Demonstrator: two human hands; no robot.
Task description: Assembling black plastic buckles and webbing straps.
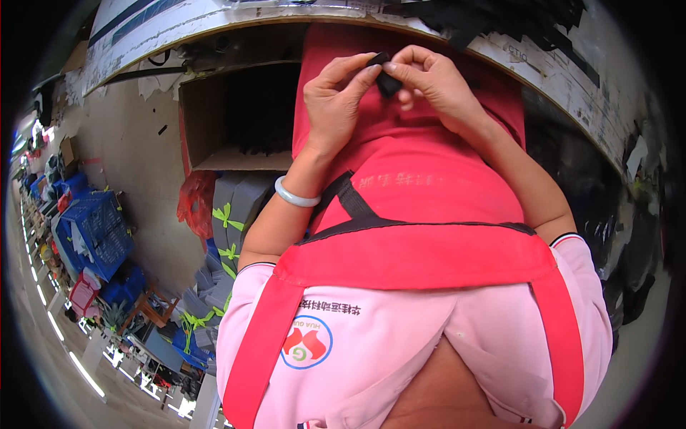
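Black piece (389,85), small, one: held over the red apron (414,157), short of the surface (204,20). Left hand (334,104) and right hand (437,87): both pinching it. Handling advised: light edge grip, pinches steady.

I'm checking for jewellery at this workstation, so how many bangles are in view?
1: a pale bangle around the left forearm, past the wrist. None shows on the right forearm.
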